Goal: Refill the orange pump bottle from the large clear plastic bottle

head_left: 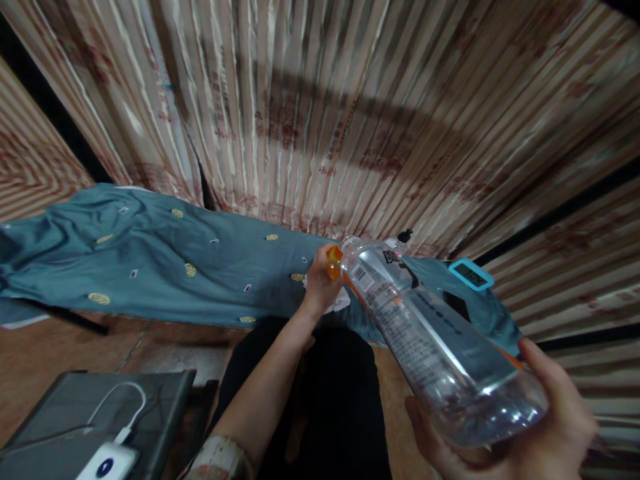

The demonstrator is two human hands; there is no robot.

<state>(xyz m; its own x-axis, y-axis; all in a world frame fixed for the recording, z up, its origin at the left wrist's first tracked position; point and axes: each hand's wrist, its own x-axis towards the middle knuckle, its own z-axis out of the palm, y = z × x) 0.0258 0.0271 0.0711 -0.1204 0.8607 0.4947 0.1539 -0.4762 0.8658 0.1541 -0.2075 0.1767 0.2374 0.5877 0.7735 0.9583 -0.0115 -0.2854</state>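
A large clear plastic bottle [415, 327] with a grey and orange label is tilted across the right half of the view, its neck pointing up and left. My right hand [555, 427] is wrapped round its base at the lower right. At the neck, my left hand [321, 283] closes its fingers round the orange cap [335, 261]. Whether the cap is loose from the neck, I cannot tell. Beneath my left hand lies a crumpled white tissue [341, 303] on the cloth. The bottle looks see-through, with no liquid level I can make out.
A teal patterned cloth [165, 267] covers the narrow table. Behind the bottle stands a small container with a black pump top [405, 235]. A blue-framed digital display [471, 275] and a dark flat object [456, 305] lie rightward. A power bank [111, 461] rests on a grey stool [165, 393]. Curtains [300, 120] enclose the space.
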